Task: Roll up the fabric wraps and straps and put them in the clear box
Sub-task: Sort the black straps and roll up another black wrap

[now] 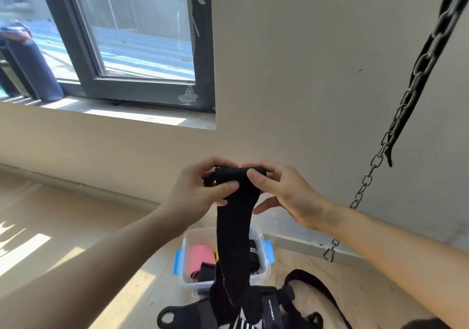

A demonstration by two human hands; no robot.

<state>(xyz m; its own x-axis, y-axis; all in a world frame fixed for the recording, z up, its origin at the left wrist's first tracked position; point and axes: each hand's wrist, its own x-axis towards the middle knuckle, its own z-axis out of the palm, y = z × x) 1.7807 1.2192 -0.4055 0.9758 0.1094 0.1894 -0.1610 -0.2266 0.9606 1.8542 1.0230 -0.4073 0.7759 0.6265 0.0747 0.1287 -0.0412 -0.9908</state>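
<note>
Between the two hands was a long black wrap (234,227), its top end folded into a first small turn and most of its length hanging straight down below them. The left hand (195,194) and right hand (284,194) were close together, each pinching that top roll with a thumb on the near face.

Biggest risk imo: the roll was tiny and looked loose, so one slipped thumb and it'd spring open. It could also wind crooked into a cone, since the tail hung free.

Right below the hands sat the clear box (193,231), lid off. The tail dangled across it, so it could snag a blue latch (177,262) or drag on the pile of straps (274,303) nearer the person. Inside, a pink roll (200,257) already took up space.
</note>
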